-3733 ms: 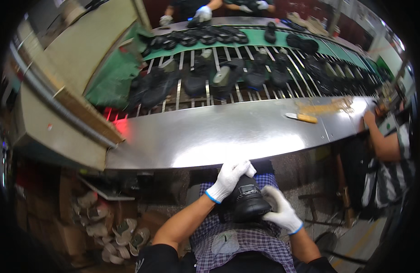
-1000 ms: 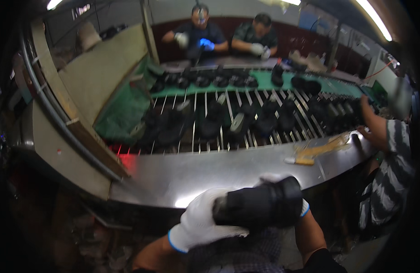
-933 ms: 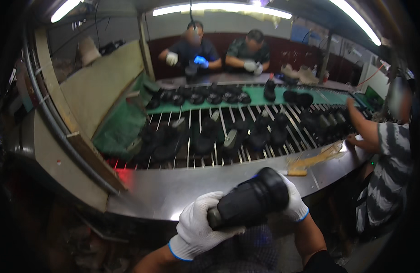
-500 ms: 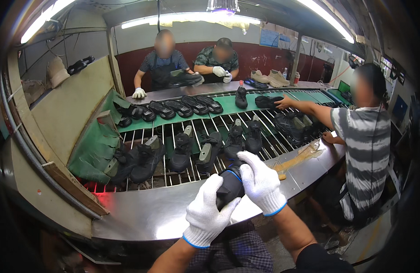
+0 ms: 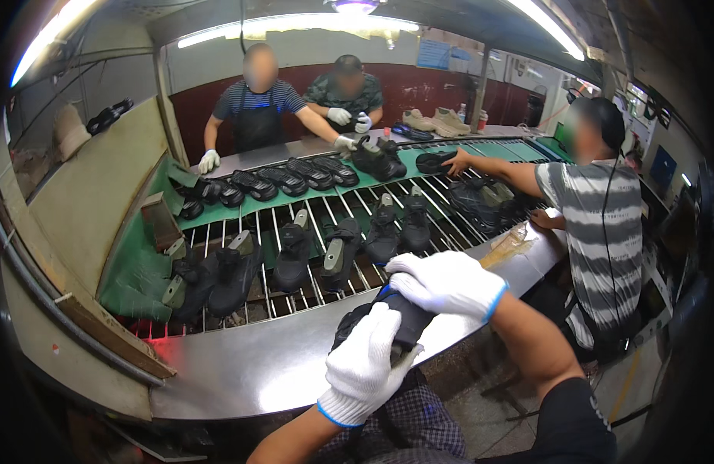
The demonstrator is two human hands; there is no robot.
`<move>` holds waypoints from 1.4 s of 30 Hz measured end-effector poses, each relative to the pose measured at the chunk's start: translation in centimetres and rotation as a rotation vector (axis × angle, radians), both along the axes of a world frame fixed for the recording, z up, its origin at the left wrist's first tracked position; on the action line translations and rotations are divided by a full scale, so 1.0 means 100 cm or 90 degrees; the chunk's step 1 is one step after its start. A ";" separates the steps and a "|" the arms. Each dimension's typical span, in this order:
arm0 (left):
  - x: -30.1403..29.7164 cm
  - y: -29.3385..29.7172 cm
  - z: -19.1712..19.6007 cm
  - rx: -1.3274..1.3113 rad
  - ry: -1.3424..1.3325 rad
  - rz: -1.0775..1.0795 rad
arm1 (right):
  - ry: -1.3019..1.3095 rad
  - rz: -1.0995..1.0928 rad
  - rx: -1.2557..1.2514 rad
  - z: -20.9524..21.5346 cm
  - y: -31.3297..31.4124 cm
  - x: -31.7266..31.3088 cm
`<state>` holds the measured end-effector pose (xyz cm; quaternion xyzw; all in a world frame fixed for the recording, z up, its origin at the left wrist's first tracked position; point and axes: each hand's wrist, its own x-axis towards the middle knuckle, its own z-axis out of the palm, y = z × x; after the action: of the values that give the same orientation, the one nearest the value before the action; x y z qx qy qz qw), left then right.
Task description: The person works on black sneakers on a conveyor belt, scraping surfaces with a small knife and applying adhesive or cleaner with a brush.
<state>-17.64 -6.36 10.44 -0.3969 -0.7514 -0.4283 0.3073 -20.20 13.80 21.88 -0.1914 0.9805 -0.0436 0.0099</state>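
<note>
A black shoe point(image 5: 410, 319) is held between my two hands above the steel edge of the bench. My left hand point(image 5: 367, 363), in a white knit glove with a blue cuff, grips its near left side with the thumb underneath. Across the top of the shoe lies my right hand point(image 5: 447, 284), gloved alike, its fingers curled over the far end. A strip of blue shows on the shoe beside the right fingers. Both palms hide much of the shoe. Just beyond stand black shoes on lasts point(image 5: 382, 228), toes towards me, on metal rods.
Behind the rods runs a green belt point(image 5: 280, 207) bearing several black soles point(image 5: 288, 179). Across it, a person in a striped shirt point(image 5: 258, 104) holds a black shoe point(image 5: 376, 158); another person sits alongside. At right, a person in grey stripes point(image 5: 597, 240) touches a sole. The steel bench edge point(image 5: 241, 379) curves before me.
My right hand has turned flatter over the shoe's top. Across the belt, the person in the striped shirt has brought a black shoe rightward to the belt. My view has shifted slightly.
</note>
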 end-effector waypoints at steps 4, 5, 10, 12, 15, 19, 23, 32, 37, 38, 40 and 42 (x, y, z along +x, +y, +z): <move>0.001 0.009 0.001 -0.032 -0.003 -0.030 | -0.271 -0.019 0.085 -0.010 0.011 -0.043; 0.002 0.003 -0.001 -0.038 0.000 -0.024 | -0.277 -0.016 0.055 -0.010 0.006 -0.044; -0.006 -0.009 0.002 0.014 -0.014 -0.036 | -0.018 -0.075 -0.186 -0.021 0.012 0.010; -0.011 -0.005 0.000 0.017 -0.064 0.013 | -0.004 -0.166 -0.108 -0.004 -0.014 0.005; -0.040 -0.027 0.005 0.060 -0.126 0.052 | 0.025 0.038 -0.126 -0.015 -0.016 -0.045; -0.055 -0.073 0.003 0.104 -0.313 0.113 | -0.265 -0.165 -0.635 -0.059 0.002 -0.066; -0.062 -0.147 -0.020 0.179 -0.381 0.226 | -0.019 -0.188 0.040 -0.161 0.101 -0.014; 0.059 -0.219 -0.111 -0.192 -0.633 0.428 | -0.109 -0.352 -0.387 -0.279 0.171 -0.010; 0.066 -0.197 -0.111 -0.263 -0.131 0.478 | -0.711 -0.258 -0.804 -0.152 -0.054 0.043; 0.051 -0.199 -0.089 -0.317 -0.145 0.422 | -0.845 -0.236 -0.841 -0.137 -0.087 0.050; 0.016 -0.200 -0.057 -0.393 -0.231 0.283 | -0.993 -0.241 -0.894 -0.151 -0.113 0.055; -0.007 -0.197 -0.053 -0.488 -0.265 0.237 | -1.034 -0.261 -0.952 -0.159 -0.134 0.049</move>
<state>-18.32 -26.10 5.19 -0.2461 -0.9592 -0.1283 0.0533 -15.25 0.39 5.96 0.1012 0.4235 -0.7340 0.5212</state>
